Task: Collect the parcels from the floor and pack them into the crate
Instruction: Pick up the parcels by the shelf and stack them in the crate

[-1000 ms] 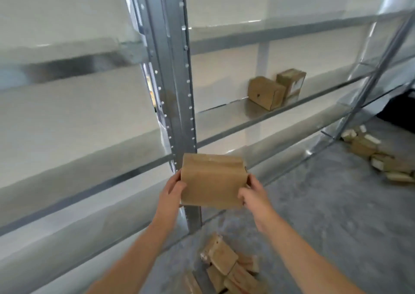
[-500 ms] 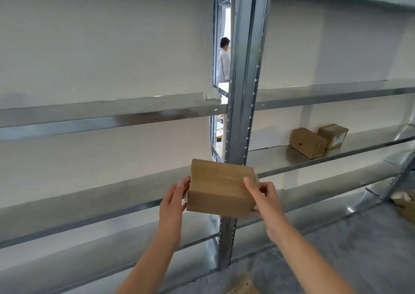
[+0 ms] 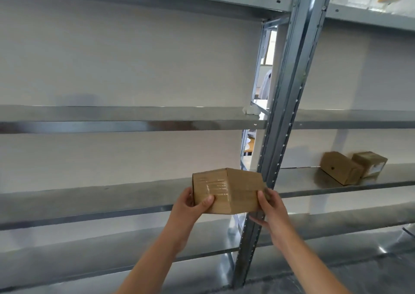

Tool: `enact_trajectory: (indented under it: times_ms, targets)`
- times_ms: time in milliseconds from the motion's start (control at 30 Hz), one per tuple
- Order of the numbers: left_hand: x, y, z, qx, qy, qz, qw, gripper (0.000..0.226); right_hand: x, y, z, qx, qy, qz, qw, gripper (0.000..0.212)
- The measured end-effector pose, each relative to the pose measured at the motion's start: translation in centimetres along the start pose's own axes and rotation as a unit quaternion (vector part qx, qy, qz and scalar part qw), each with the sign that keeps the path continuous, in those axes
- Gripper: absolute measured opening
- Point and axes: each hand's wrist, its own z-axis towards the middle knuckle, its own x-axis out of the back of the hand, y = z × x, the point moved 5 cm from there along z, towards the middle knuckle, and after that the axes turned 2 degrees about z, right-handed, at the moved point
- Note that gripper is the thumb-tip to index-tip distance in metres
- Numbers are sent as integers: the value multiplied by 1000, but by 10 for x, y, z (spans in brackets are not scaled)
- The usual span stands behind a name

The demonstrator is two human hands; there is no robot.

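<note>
The left hand and the right hand each grip one end of a brown parcel up in front of the metal shelf, two other boxes sit on it, and no crate shows, so I think packing is far from done

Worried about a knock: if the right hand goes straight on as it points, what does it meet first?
Likely the rack's upright post, just beyond the right hand and the parcel it grips; depth is unclear.
</note>
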Motion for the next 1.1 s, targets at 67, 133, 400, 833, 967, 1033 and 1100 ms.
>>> enact_trajectory:
  times_ms: [67,133,400,833,967,1033,1100]
  targets:
    - [2,5,-6,-23,2,0,1000,67,-10,-1,5,-5,-3,-9,1000,45]
    - [5,5,-11,-34,4,-1,999,67,-18,0,9,-21,9,19,1000,55]
    - [4,-10,-35,14,40,-80,996,47,-42,1,0,-30,-2,-43,999,37]
    - [55,-14,-47,-24,77,-33,996,29,-84,8,-18,-28,-185,-39,982,50]
    - [62,-11,-50,-23,55,-18,998,82,-86,4,-17,-35,-241,-62,968,55]
    - [67,-12,-48,-20,45,15,999,101,-86,0,-21,-32,-265,-86,960,50]
    - [69,-12,-47,-15,48,70,996,116,-85,-2,-23,-38,-252,-78,964,47]
